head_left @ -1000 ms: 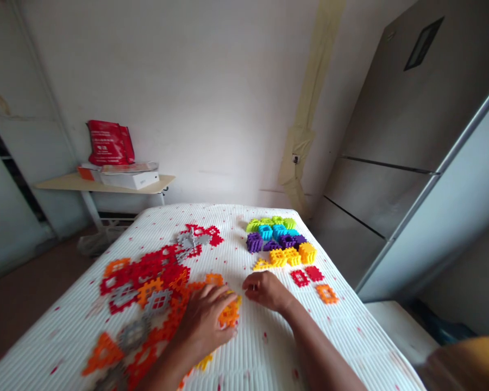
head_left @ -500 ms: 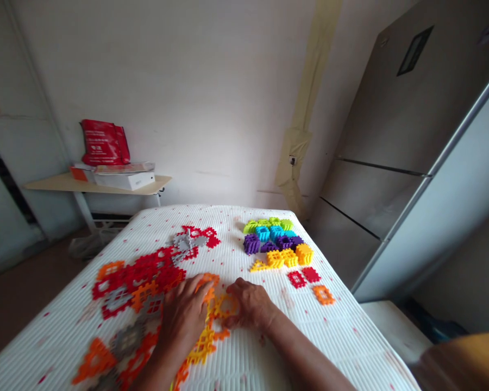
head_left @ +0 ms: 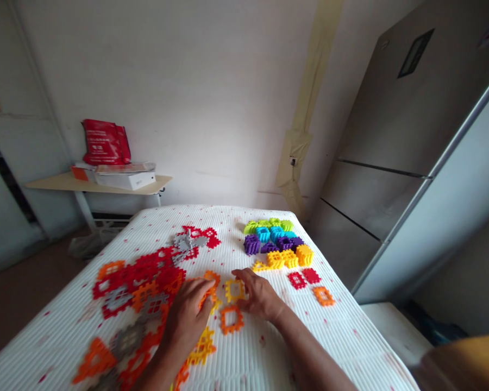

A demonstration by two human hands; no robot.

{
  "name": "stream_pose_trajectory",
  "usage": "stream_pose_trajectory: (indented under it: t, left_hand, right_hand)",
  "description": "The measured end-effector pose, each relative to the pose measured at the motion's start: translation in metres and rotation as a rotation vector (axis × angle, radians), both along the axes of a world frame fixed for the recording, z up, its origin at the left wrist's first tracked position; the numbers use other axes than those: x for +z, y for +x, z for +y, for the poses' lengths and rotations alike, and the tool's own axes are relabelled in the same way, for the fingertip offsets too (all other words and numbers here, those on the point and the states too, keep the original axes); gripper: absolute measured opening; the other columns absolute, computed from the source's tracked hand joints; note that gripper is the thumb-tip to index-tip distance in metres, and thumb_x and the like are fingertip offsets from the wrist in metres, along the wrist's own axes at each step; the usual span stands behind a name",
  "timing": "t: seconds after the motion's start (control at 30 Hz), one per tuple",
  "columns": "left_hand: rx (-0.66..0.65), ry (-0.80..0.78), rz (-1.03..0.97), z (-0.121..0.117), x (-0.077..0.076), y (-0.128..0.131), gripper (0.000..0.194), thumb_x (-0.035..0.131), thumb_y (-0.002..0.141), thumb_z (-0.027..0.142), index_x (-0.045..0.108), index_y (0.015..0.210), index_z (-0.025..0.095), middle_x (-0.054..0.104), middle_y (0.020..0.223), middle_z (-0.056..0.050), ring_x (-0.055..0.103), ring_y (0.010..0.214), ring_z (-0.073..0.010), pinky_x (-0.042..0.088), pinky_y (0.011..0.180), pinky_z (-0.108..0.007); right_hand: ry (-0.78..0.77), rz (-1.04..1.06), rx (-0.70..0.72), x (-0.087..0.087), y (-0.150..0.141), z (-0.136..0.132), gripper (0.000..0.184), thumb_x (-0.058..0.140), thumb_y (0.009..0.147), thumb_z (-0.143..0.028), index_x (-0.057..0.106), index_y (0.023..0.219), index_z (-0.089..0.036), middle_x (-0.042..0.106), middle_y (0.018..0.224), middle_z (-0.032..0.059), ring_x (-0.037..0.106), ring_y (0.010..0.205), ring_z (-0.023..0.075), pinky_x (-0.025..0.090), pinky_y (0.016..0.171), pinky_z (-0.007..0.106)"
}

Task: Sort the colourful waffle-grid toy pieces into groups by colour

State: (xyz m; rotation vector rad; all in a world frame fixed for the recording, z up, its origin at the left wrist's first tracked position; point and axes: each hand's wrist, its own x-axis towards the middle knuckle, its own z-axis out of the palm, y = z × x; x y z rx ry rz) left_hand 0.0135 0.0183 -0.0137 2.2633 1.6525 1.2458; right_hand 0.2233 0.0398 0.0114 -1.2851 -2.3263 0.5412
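Note:
My right hand (head_left: 263,296) has its fingers and thumb closed around the right side of a yellow square interlocking tile (head_left: 228,291). Just below that tile, an orange square frame tile (head_left: 231,329) lies flat on the cloth. My left hand (head_left: 185,315) rests over the mixed pile, thumb and fingers apart, beside an orange tile (head_left: 212,277). Some yellow tiles (head_left: 204,347) show to the right of my left wrist. Under and behind the left hand, part of the pile is hidden.
Red, grey and orange tiles (head_left: 146,269) spread over the left of the white cloth-covered table (head_left: 326,347). Toward the back right stand rows of yellow (head_left: 305,255), purple (head_left: 251,244), blue (head_left: 263,234) and green tiles (head_left: 250,227). Two red tiles (head_left: 297,280) and an orange tile (head_left: 323,296) lie nearby.
My right hand has moved slightly up and right with the yellow square tile, away from the pile. The orange frame tile below it now shows whole. My left hand has barely shifted.

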Motion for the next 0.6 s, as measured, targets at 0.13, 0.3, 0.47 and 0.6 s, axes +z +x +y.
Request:
stream_pose_trajectory:
  t: [0.13,0.3,0.47,0.6]
  left_hand:
    - [-0.026,-0.227,-0.344,0.0,0.0,0.002,0.036,0.047,0.077,0.04,0.068,0.097,0.018,0.071,0.098,-0.008,0.065,0.09,-0.0205,0.053,0.081,-0.033]
    - [-0.056,-0.437,-0.625,-0.003,0.005,0.006,0.041,0.06,0.067,0.046,0.069,0.095,0.017,0.073,0.096,-0.008,0.067,0.088,-0.0217,0.053,0.079,-0.031]
    - [-0.04,-0.461,-0.701,-0.004,0.007,0.004,0.034,0.064,0.062,0.043,0.07,0.084,0.017,0.073,0.084,-0.006,0.067,0.079,-0.0215,0.052,0.074,-0.03]
    - [-0.058,-0.508,-0.799,-0.006,0.012,0.003,0.032,0.067,0.06,0.042,0.068,0.079,0.016,0.07,0.072,-0.005,0.064,0.067,-0.0186,0.052,0.064,-0.027]
  right_hand:
    - [0.04,0.121,0.06,0.001,-0.004,-0.004,0.072,0.06,0.061,-0.008,0.042,0.129,-0.025,0.055,0.115,0.0044,0.059,0.088,0.0157,0.049,0.075,0.027]
    - [0.13,0.193,0.198,-0.002,-0.016,-0.009,0.075,0.056,0.059,-0.006,0.04,0.13,-0.024,0.053,0.12,0.0055,0.055,0.101,0.0176,0.048,0.081,0.028]
    - [0.228,0.197,0.255,0.0,-0.023,-0.014,0.07,0.055,0.062,-0.008,0.041,0.129,-0.02,0.054,0.122,0.0085,0.051,0.111,0.0193,0.044,0.093,0.032]
    - [0.238,0.204,0.255,0.005,-0.024,-0.017,0.065,0.056,0.065,-0.008,0.044,0.128,-0.019,0.054,0.123,0.0095,0.05,0.114,0.0191,0.042,0.096,0.031]
